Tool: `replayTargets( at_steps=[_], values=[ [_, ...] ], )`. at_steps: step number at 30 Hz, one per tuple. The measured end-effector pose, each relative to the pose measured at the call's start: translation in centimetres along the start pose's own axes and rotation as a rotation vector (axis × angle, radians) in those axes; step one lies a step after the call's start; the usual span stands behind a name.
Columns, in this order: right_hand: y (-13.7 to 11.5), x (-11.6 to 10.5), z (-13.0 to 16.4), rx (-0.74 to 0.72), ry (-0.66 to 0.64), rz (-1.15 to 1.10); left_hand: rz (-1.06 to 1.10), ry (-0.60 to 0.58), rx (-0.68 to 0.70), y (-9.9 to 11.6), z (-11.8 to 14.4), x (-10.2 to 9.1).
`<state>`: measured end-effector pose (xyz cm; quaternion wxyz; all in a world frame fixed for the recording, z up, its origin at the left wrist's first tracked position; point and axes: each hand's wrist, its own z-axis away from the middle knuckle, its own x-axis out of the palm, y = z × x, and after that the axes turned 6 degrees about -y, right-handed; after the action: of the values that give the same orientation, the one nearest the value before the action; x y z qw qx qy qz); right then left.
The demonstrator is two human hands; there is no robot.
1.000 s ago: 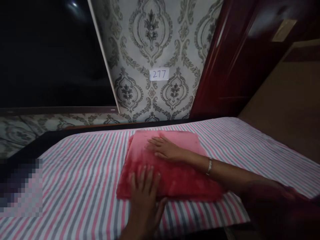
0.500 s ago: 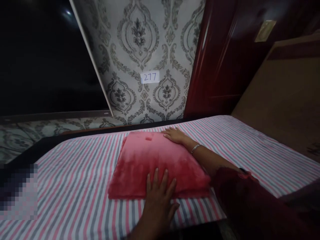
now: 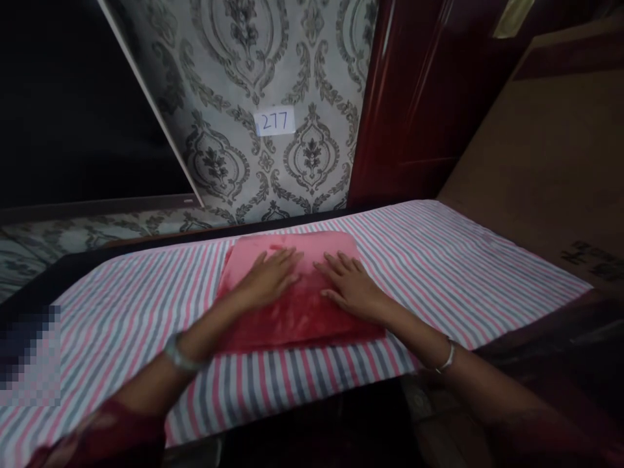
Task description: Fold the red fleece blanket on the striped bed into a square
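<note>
Both hands flat on a folded pink-red cloth (image 3: 292,305). L hand (image 3: 268,278) lies palm down on its left-centre part, fingers spread and pointing toward the wall; nothing gripped, just pressing. R hand (image 3: 351,286) also palm down, fingers splayed, on the right-centre part of the cloth, just beside the L hand w/ a small gap between them; also open, no hold on anything.

I see the cloth as a neat rectangle, lying flat on the striped sheet (image 3: 463,273) of the bed, close to the bed's far edge and roughly mid-way along it. Its near edge sits well short of the bed's near edge. Colour fades lighter pink at the far side, deeper red near me. Fabric looks plush, but light is dim so can't tell more.

L wrist wears a pale green bangle (image 3: 178,354); R wrist has a thin silver bracelet (image 3: 447,357). Dark red sleeve (image 3: 97,435) shows at bottom left.

Sheet is pink/grey/white stripes and covers the whole bed top. Behind the bed: patterned wallpaper (image 3: 302,78) w/ a small paper label "277" (image 3: 274,121), dark red door (image 3: 424,97) to the right of it, and a dark panel (image 3: 63,97) on the left. Blurred patch at the bed's left end, can't tell what it is.
</note>
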<state>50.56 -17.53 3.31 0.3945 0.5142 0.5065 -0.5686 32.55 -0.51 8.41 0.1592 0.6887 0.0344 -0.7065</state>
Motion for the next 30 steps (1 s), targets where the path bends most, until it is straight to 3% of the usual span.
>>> replayTargets(
  at_steps=[3, 7, 11, 14, 17, 20, 23, 27, 30],
  values=[
    [-0.2, 1.2, 0.2, 0.039, -0.016, 0.020, -0.112, -0.066, -0.144, -3.7, -3.9, -0.4],
    [0.2, 3.0, 0.6, 0.052, 0.054, 0.023, -0.156, 0.010, -0.285, -6.5, -5.1, 2.7],
    [0.6, 3.7, 1.1, 0.042, 0.087, -0.009, -0.137, 0.083, -0.260, -7.1, -4.6, 4.5],
    [0.8, 3.6, 1.0, 0.053, 0.077, -0.023, -0.108, 0.060, -0.255, -7.0, -4.9, 4.0],
    [1.0, 3.1, 1.1, 0.047, 0.052, -0.037, -0.066, -0.037, -0.264, -6.6, -4.9, 2.6],
    [1.1, 2.5, 2.6, 0.025, 0.067, -0.064, -0.080, -0.053, -0.219, -5.5, -2.6, 1.2],
    [1.0, 2.6, 5.2, -0.037, 0.147, -0.060, -0.138, 0.013, -0.113, -4.7, 2.3, 1.2],
    [1.3, 4.0, 8.2, -0.152, 0.151, -0.073, -0.160, 0.071, -0.103, -5.6, 8.5, 4.2],
    [1.9, 5.1, 8.8, -0.190, 0.185, -0.104, -0.085, 0.109, -0.085, -7.1, 10.0, 6.8]
  ],
)
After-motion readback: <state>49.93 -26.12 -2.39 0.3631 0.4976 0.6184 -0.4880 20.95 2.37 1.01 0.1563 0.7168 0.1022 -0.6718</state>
